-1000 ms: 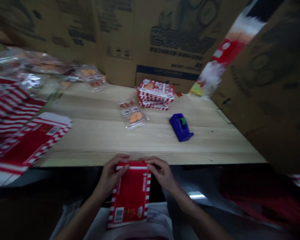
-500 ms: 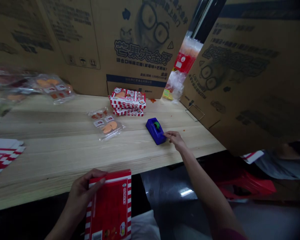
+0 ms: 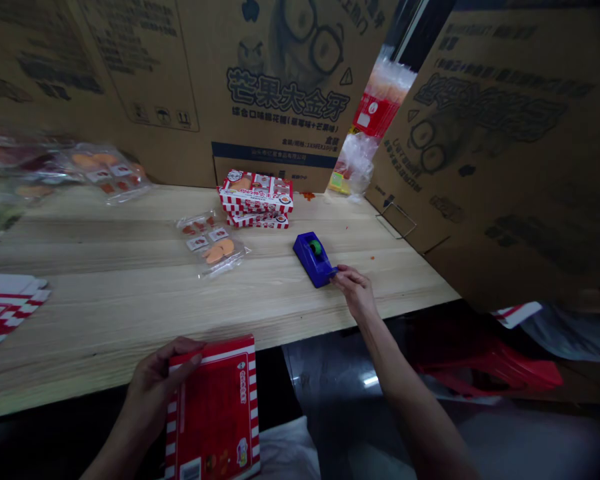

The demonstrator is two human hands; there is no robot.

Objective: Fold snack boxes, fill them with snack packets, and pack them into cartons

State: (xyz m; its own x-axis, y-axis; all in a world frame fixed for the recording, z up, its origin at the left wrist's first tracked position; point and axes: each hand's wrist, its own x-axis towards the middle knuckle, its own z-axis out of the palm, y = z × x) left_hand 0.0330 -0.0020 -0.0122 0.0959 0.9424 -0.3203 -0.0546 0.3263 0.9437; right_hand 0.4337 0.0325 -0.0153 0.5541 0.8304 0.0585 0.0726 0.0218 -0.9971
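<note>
My left hand (image 3: 157,380) grips a flat red box (image 3: 215,407) with striped edges by its upper left side, thumb on the face, in front of the table's near edge. My right hand (image 3: 356,288) is closed in a pinch at the front end of a blue tape dispenser (image 3: 311,263). A short see-through end of tape (image 3: 334,272) shows at its fingertips. The dispenser stands on the table and holds a green-cored roll (image 3: 315,248).
A stack of red-and-white boxes (image 3: 256,200) sits behind the dispenser. Left of it lies a clear packet of sweets (image 3: 213,243), with more packets (image 3: 107,172) farther left. Folded cartons (image 3: 10,307) lie at the left edge. Tall cardboard boxes (image 3: 175,150) wall the table's back and right.
My right hand has shifted slightly right and down relative to the dispenser, and the tape end shows more. The red box has moved a little left in view with my left hand.
</note>
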